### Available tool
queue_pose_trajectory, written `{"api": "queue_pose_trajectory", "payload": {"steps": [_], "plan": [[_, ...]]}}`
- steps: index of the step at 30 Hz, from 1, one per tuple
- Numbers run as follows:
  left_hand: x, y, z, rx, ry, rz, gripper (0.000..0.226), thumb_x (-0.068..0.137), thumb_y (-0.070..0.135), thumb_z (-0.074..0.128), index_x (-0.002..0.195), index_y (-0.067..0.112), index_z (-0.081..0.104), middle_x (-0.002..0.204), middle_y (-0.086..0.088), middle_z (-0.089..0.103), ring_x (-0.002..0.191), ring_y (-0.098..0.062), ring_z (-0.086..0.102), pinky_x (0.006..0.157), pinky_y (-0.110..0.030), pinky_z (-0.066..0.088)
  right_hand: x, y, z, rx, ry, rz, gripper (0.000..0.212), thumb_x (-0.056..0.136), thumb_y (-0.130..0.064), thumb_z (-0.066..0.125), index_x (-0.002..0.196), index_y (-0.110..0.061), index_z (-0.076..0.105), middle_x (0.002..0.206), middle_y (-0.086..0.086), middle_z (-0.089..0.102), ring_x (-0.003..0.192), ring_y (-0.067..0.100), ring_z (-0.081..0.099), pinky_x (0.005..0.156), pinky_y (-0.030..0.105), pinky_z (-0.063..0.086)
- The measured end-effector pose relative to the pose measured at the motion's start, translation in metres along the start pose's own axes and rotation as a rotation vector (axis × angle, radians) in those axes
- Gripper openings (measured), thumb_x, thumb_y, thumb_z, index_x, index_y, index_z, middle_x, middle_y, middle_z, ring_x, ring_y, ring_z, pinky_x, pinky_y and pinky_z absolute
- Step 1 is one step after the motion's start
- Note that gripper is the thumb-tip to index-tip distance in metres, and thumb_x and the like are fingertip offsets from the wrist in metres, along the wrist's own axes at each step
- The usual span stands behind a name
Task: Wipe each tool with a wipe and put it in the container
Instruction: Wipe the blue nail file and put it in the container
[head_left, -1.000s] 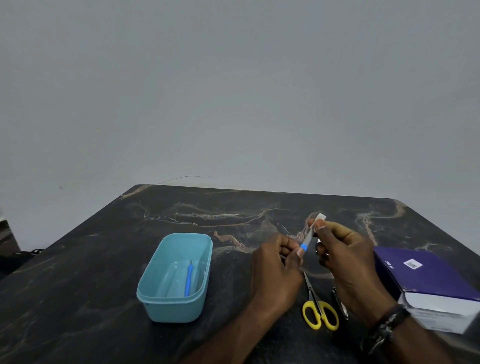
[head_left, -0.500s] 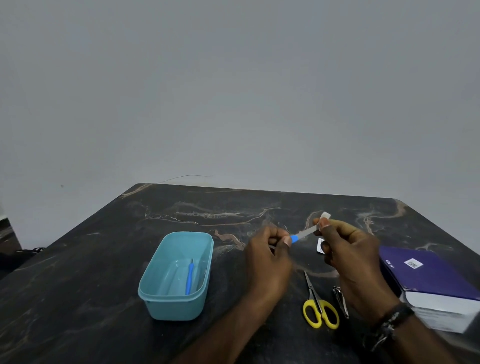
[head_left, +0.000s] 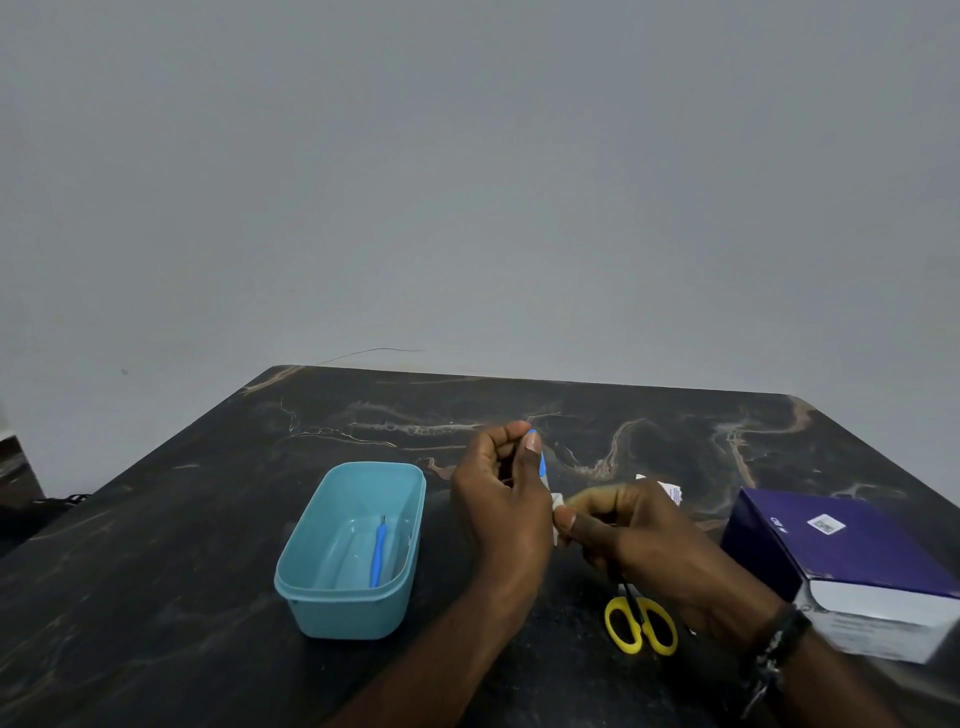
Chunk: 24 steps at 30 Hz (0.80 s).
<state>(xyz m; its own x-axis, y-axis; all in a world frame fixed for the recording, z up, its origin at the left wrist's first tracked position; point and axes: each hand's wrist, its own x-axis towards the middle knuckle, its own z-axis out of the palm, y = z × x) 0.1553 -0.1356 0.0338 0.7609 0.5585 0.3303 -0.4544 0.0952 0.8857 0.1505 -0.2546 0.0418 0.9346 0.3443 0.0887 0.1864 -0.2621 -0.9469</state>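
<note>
Near the centre of the frame, my left hand (head_left: 501, 499) pinches the blue-handled tool (head_left: 542, 464) between thumb and fingertips, now stood almost upright with its blue end at the top, where half a second ago it lay slanted between my hands. My right hand (head_left: 631, 530) has dropped lower and closer to the left, its fingers curled round the white wipe (head_left: 556, 512) at the tool's lower end. At lower left the teal container (head_left: 358, 608) sits as before with another blue tool (head_left: 378, 553) inside. Yellow scissors (head_left: 641, 629) lie below my right hand, partly hidden, and a purple box (head_left: 852, 551) stays at right on the dark table (head_left: 156, 571).
</note>
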Motion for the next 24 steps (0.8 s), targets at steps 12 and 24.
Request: {"api": "queue_pose_trajectory", "payload": {"steps": [12,24], "plan": [[0.0,-0.0034,-0.0002,0.044,-0.049,-0.045,0.019,0.087,0.009,0.068,0.08,0.026,0.066,0.077,0.007,0.07,0.073,-0.002,0.067,0.064,-0.016,0.053,-0.0022,-0.0039,-0.0009,0.036,0.008,0.011,0.022,0.09,-0.016,0.062,0.081,-0.002,0.075,0.051,0.002,0.058,0.042,0.008,0.042,0.042,0.02,0.034],[-0.0029,-0.0067,0.0006,0.023,-0.08,-0.08,0.014,0.084,0.011,0.072,0.081,0.025,0.068,0.075,0.004,0.072,0.074,-0.008,0.069,0.065,-0.022,0.054,-0.0024,-0.0087,-0.0007,0.05,0.049,-0.005,0.023,0.09,-0.014,0.062,0.081,0.006,0.071,0.053,0.006,0.057,0.041,0.008,0.042,0.04,0.016,0.033]]}}
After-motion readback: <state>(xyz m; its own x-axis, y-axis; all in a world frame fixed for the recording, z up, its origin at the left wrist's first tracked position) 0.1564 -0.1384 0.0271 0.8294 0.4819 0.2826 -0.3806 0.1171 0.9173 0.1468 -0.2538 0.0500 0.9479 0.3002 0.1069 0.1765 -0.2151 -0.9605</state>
